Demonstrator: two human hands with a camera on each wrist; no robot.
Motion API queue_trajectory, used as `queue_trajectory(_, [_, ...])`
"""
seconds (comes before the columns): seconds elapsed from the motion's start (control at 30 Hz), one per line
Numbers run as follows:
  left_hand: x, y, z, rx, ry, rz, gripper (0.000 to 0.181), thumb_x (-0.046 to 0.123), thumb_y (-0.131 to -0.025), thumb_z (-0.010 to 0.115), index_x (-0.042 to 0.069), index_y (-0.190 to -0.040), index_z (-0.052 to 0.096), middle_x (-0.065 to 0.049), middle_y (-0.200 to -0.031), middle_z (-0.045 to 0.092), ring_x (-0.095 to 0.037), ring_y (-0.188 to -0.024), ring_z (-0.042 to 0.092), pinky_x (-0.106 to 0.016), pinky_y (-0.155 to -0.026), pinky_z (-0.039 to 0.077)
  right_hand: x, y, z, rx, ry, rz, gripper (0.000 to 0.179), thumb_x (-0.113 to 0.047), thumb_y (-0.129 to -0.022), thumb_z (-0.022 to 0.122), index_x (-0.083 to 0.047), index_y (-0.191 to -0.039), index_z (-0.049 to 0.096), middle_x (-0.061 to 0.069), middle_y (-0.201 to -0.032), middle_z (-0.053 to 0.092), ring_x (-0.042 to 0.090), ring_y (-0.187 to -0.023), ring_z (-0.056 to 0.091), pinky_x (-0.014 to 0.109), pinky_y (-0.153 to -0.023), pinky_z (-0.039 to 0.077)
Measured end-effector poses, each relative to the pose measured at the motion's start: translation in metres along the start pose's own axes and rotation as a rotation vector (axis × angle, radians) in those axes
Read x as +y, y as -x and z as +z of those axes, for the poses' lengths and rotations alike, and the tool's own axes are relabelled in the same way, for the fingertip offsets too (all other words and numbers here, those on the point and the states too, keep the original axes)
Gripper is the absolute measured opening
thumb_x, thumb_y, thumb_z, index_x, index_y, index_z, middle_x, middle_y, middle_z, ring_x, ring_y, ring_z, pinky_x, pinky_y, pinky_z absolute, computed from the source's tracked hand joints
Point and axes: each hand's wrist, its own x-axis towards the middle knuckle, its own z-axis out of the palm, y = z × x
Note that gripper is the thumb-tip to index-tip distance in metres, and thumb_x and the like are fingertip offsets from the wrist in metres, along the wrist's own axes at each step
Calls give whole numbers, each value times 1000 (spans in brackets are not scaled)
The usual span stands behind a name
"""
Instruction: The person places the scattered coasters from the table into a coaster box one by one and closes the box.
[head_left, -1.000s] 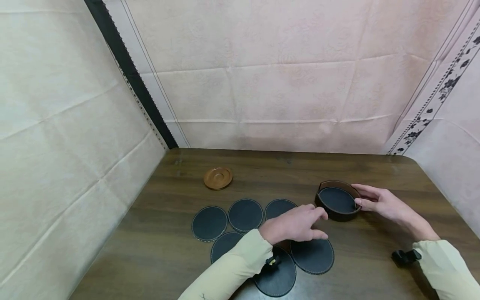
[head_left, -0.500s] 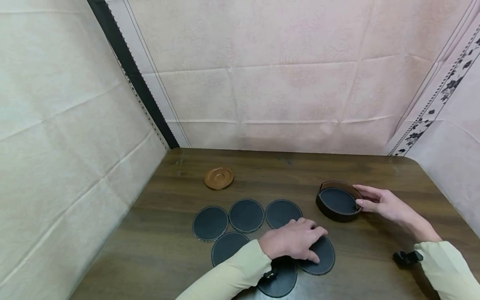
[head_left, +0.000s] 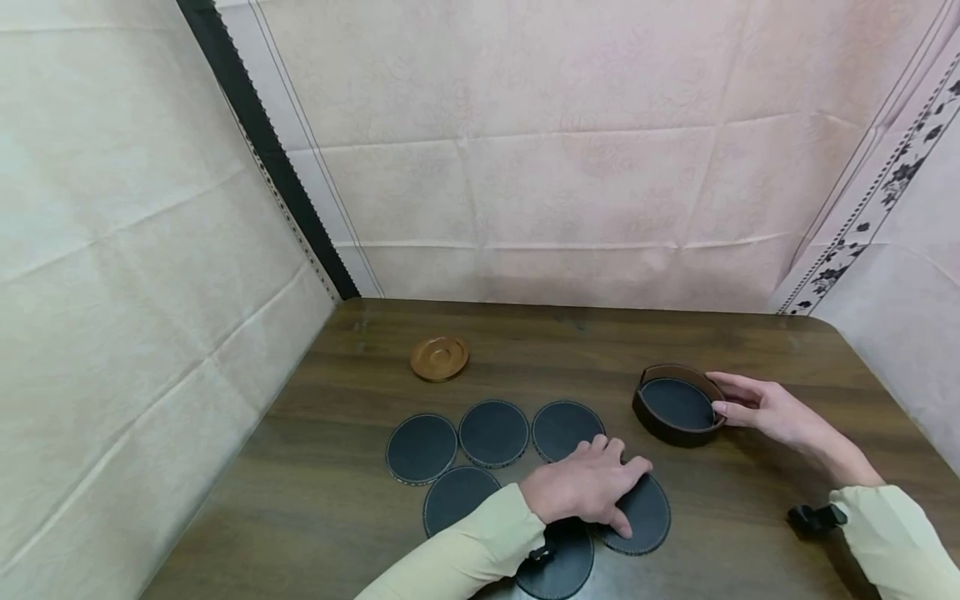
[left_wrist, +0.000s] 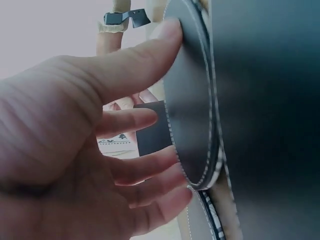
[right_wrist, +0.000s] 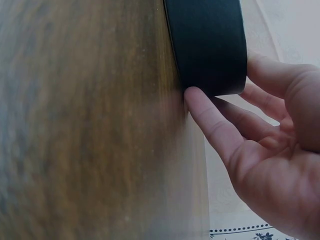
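My left hand (head_left: 583, 483) is over a round dark coaster (head_left: 649, 518) with a stitched edge. Its thumb touches the coaster's face in the left wrist view, while the other fingers lie extended along its rim. To the right, a round black coaster holder (head_left: 675, 434) with a brown inner wall stands on the table. A dark coaster (head_left: 678, 403) is visible inside it. My right hand (head_left: 776, 414) holds the side of this holder, thumb at the rim and fingers against the outer wall. Seen from the right wrist, one fingertip reaches the holder's bottom edge.
More dark coasters lie flat around the left arm: three in a back row, such as the leftmost coaster (head_left: 422, 448), plus a nearer coaster (head_left: 558, 567) partly under the sleeve. A small round wooden dish (head_left: 439, 359) sits behind them. Cloth hangs around the wooden table (head_left: 525, 333).
My left hand has come down and toward me, from beside the holder onto the front right coaster, its thumb now on it. My right hand and the holder have stayed put.
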Motion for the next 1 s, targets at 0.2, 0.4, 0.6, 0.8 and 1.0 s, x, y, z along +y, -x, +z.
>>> queue_trajectory(0.2, [-3, -1, -1, 89, 13, 5, 84, 59, -73, 77, 34, -144, 39, 5, -118, 44, -10, -101, 35, -18, -81, 36, 0, 0, 0, 3, 7, -1, 68, -28, -97, 62, 2, -151, 31, 36, -148, 35, -9, -102, 60, 26, -81, 57])
queue_trajectory(0.4, [-7, 1, -7, 108, 38, 13, 70, 52, -82, 72, 27, -142, 47, 2, -123, 46, -10, -102, 36, -15, -74, 37, 0, 0, 0, 5, 3, -6, 68, -27, -97, 61, 2, -151, 30, 36, -149, 34, -7, -103, 61, 25, -80, 57])
queue_trajectory(0.6, [-10, 3, -12, 100, 102, 12, 46, 41, -92, 65, 28, -136, 55, 4, -122, 48, -9, -103, 37, -14, -70, 38, -2, 0, 0, 5, 12, 5, 69, -28, -97, 61, 2, -151, 30, 37, -149, 34, -7, -102, 61, 25, -80, 57])
queue_trajectory(0.8, [-17, -1, -23, 96, 164, 81, 23, 30, -99, 58, 27, -121, 64, 9, -109, 56, -6, -96, 44, -14, -71, 38, -4, 0, 0, 12, 36, 18, 69, -30, -97, 62, 1, -151, 31, 36, -148, 35, -10, -101, 60, 24, -80, 56])
queue_trajectory(1.0, [-24, -5, -38, 70, 273, 150, 18, 22, -102, 53, 22, -115, 65, 10, -101, 58, -4, -88, 48, -13, -70, 40, -3, 0, 1, 13, 14, 9, 68, -27, -97, 62, 2, -150, 31, 37, -147, 36, -8, -101, 61, 28, -80, 58])
